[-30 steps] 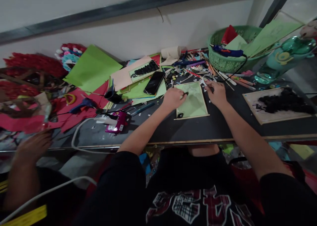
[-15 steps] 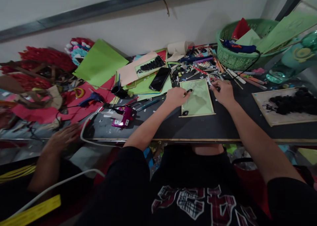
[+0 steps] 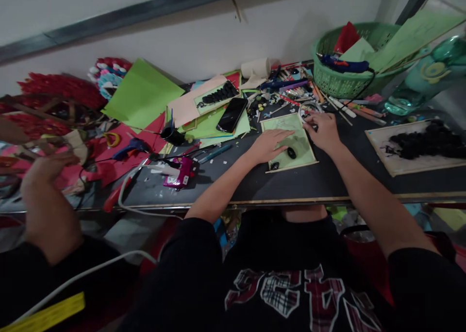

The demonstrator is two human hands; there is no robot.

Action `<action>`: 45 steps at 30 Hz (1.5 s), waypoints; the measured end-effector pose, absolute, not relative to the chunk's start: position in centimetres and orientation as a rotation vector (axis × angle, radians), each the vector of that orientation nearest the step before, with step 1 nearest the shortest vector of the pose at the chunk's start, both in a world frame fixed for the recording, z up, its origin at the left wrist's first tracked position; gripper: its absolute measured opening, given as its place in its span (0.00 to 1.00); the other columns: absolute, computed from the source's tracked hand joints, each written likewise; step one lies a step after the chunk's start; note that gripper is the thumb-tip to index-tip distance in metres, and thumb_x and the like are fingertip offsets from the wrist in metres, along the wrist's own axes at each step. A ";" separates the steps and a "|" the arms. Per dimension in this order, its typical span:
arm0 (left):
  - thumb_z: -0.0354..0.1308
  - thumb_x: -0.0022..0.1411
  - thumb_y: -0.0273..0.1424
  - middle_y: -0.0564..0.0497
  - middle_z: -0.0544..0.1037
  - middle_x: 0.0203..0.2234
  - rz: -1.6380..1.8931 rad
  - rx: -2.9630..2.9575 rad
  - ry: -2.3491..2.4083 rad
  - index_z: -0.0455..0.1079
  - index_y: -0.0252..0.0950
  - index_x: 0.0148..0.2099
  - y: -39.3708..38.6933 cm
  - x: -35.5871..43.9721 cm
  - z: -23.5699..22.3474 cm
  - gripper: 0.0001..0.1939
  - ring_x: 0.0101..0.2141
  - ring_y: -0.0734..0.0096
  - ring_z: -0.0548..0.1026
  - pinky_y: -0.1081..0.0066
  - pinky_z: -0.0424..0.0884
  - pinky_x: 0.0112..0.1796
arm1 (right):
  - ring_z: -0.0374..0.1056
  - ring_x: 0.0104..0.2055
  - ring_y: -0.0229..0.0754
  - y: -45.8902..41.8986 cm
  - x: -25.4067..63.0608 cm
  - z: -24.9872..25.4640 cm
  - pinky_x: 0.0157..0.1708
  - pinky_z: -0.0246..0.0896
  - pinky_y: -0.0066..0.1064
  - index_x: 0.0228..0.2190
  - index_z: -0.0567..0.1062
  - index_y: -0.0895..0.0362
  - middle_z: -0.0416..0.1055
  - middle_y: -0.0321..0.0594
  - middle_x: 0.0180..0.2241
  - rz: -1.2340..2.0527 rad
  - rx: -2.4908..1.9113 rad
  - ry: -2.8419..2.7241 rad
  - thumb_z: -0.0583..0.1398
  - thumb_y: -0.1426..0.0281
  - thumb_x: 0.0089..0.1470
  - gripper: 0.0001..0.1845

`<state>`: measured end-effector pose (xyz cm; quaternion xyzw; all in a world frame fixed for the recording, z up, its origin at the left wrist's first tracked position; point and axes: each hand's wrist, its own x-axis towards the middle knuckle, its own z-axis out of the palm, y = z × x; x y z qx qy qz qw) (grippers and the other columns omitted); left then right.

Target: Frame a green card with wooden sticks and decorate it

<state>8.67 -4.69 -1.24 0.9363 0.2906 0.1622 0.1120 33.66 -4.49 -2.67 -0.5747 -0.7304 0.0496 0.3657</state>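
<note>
A small green panel with a pale thin frame [image 3: 301,163] lies before me on the dark table. My left hand [image 3: 270,145] rests over its left part, fingers stretched out and holding nothing. Just beside the left fingers a glossy black oval piece [image 3: 291,153] lies on the panel, and a smaller black piece [image 3: 274,166] is by the lower left corner. At the panel's right edge my right hand [image 3: 325,129] has its fingers curled together; what they grip, if anything, is hidden. Touching or close behind those fingers is a white ring [image 3: 301,112].
Left are a phone [image 3: 232,115], a purple box [image 3: 178,173], a blue glue gun [image 3: 130,148] and a co-worker's hand [image 3: 51,169]. Pens and scraps lie behind. Right are a green basket [image 3: 340,82], a bottle [image 3: 404,96] and a panel with black tufts [image 3: 384,159].
My left hand has let go of the black oval piece, which now lies lower on the panel, and its fingers have spread. The co-worker's hand has moved left. My right hand keeps its place at the panel.
</note>
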 end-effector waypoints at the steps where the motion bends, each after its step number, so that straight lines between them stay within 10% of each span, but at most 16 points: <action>1: 0.51 0.72 0.37 0.40 0.74 0.60 0.504 2.737 0.890 0.64 0.38 0.67 -4.6 8.7 -1.3 0.24 0.61 0.57 0.71 0.56 0.66 0.59 | 0.72 0.52 0.56 -4.5 33.6 -2.6 0.58 0.56 0.56 0.37 0.79 0.53 0.80 0.46 0.41 0.126 -1.461 -1.899 0.60 0.65 0.58 0.09; 6: 0.52 0.72 0.38 0.38 0.75 0.58 0.536 2.648 1.139 0.69 0.33 0.63 -3.8 7.9 -2.0 0.23 0.59 0.56 0.73 0.58 0.68 0.59 | 0.74 0.45 0.53 -4.5 33.4 -2.5 0.58 0.57 0.54 0.35 0.80 0.53 0.81 0.43 0.38 0.203 -1.390 -2.023 0.60 0.65 0.59 0.09; 14: 0.50 0.72 0.47 0.47 0.51 0.73 0.191 2.755 1.131 0.59 0.51 0.71 -3.6 7.4 -3.0 0.28 0.72 0.49 0.50 0.47 0.52 0.67 | 0.73 0.44 0.51 -4.8 33.2 -2.4 0.53 0.66 0.50 0.37 0.80 0.53 0.82 0.42 0.37 0.315 -1.355 -1.923 0.63 0.63 0.57 0.09; 21: 0.48 0.74 0.36 0.46 0.60 0.70 0.696 2.717 1.447 0.70 0.48 0.63 -2.3 6.9 -2.2 0.20 0.69 0.51 0.56 0.48 0.51 0.66 | 0.79 0.37 0.52 -5.0 32.5 -2.5 0.46 0.75 0.49 0.33 0.79 0.54 0.81 0.41 0.30 0.778 -1.200 -1.787 0.66 0.58 0.51 0.12; 30: 0.45 0.74 0.50 0.42 0.79 0.53 1.060 2.575 1.155 0.67 0.39 0.66 -4.1 8.5 -1.9 0.29 0.54 0.60 0.75 0.58 0.68 0.57 | 0.79 0.47 0.51 -5.3 29.2 -0.9 0.53 0.73 0.47 0.48 0.78 0.55 0.81 0.44 0.45 1.093 -0.976 -1.808 0.66 0.62 0.50 0.23; 45: 0.34 0.76 0.46 0.42 0.67 0.65 1.125 2.663 1.265 0.66 0.44 0.67 -3.7 8.1 -2.2 0.29 0.66 0.58 0.64 0.55 0.62 0.63 | 0.76 0.52 0.54 -6.2 25.9 -2.8 0.57 0.71 0.48 0.50 0.80 0.52 0.78 0.42 0.52 0.798 -1.117 -1.739 0.65 0.54 0.53 0.26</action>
